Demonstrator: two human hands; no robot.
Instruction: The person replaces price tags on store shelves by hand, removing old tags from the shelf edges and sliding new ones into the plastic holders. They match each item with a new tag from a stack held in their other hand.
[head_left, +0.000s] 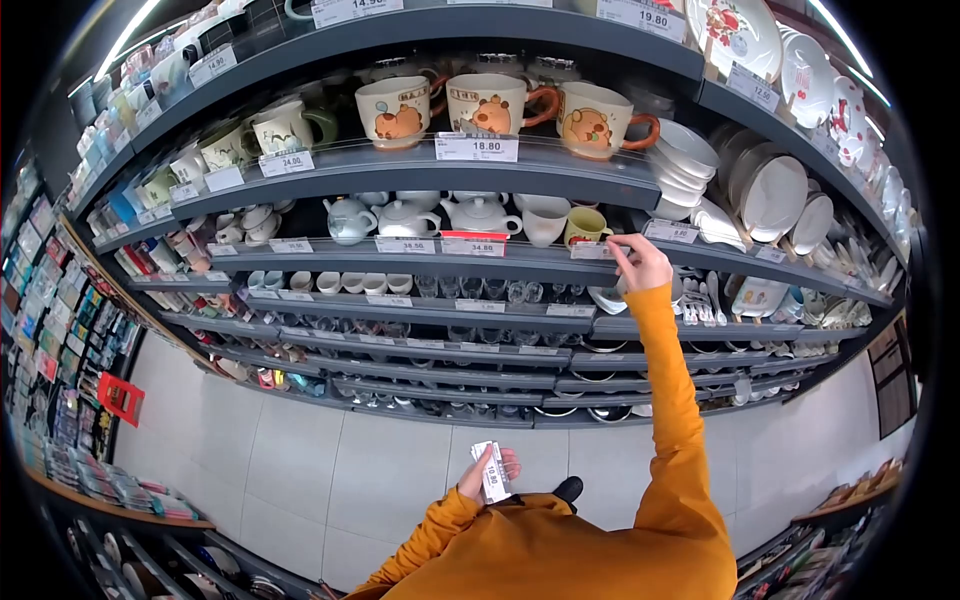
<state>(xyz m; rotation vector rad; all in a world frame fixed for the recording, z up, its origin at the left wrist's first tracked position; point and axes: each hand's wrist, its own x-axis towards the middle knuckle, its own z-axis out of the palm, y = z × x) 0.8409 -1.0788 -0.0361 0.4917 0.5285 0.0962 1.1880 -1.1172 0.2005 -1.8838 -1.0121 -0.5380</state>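
My left hand (490,472), low in front of my body, is closed around a small stack of price tags (493,474); the top one reads 10.80. With the right arm stretched up to the shelf, my right hand (644,266) pinches at the right end of a price tag (592,252) on the shelf edge. The fingers partly cover that end. Just behind this tag stands a yellow-green mug (586,226), and a white cup (545,222) is to its left. Farther left are white teapots (478,214) above a red-edged tag (474,244) reading 34.80.
Mugs with cartoon animals (487,105) stand on the shelf above, over an 18.80 tag. Stacked white bowls (684,165) and plates (774,198) are at right. Small cups and glasses fill lower shelves. A red stool-like object (120,400) stands on the tiled floor (385,470) at left.
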